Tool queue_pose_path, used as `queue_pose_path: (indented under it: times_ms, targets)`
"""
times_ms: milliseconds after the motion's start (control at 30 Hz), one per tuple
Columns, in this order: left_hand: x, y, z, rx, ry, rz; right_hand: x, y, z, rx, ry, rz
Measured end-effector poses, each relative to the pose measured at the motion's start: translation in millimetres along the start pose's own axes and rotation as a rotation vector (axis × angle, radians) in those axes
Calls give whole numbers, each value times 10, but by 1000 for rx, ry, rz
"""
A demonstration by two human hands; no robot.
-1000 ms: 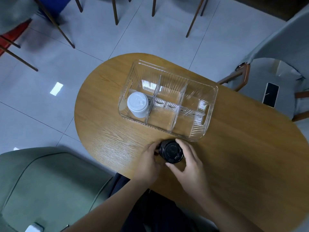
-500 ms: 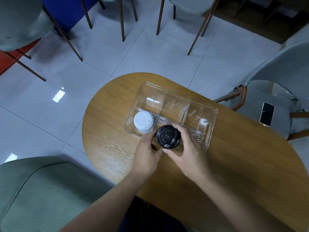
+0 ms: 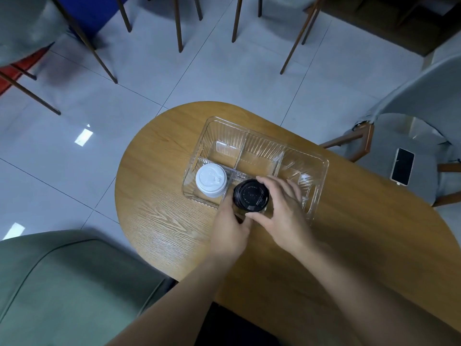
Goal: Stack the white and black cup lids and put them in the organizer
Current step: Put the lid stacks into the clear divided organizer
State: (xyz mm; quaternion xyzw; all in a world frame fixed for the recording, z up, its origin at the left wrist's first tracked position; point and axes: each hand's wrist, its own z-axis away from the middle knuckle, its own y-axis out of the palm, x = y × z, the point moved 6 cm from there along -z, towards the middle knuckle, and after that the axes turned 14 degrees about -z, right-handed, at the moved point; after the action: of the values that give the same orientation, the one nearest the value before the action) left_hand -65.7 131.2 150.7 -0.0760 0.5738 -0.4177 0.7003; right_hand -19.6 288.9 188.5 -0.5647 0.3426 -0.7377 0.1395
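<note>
A stack of black cup lids (image 3: 251, 195) is held between both hands over the near middle compartment of the clear plastic organizer (image 3: 321, 168). My left hand (image 3: 230, 229) grips its near left side. My right hand (image 3: 283, 211) curls round its right side, thumb on the near edge. A stack of white cup lids (image 3: 211, 180) stands in the organizer's near left compartment. The lower part of the black stack is hidden by my hands.
The organizer sits on an oval wooden table (image 3: 159, 211). A grey chair (image 3: 424, 136) to the right carries a phone (image 3: 402, 166). A green sofa (image 3: 62, 283) lies at the near left. Chair legs stand on the tiled floor beyond.
Both hands lifted the black lid stack off the table in front of the organizer and carried it forward over the near middle compartment, beside the white stack. My head tilted upward.
</note>
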Motion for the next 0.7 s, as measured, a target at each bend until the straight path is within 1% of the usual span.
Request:
queue_pose_path:
  times_ms: [133,233,367,567,700]
  targets:
    - [51,99,-22,-24,-13,-7,-56,15,-4,-41,10,19]
    - [109,131,-48,-19,-12,-48,-74,65,-40,-41,-57,89]
    - [141,121,-96,-34,-48,-124,-170,119,-98,-73,-41,143]
    - [230,186,-147,60,-96,-247,-133,212,-115,-71,-76,262]
    - [280,205,-158,74,-119,-268,-139,258,-111,-71,-72,324]
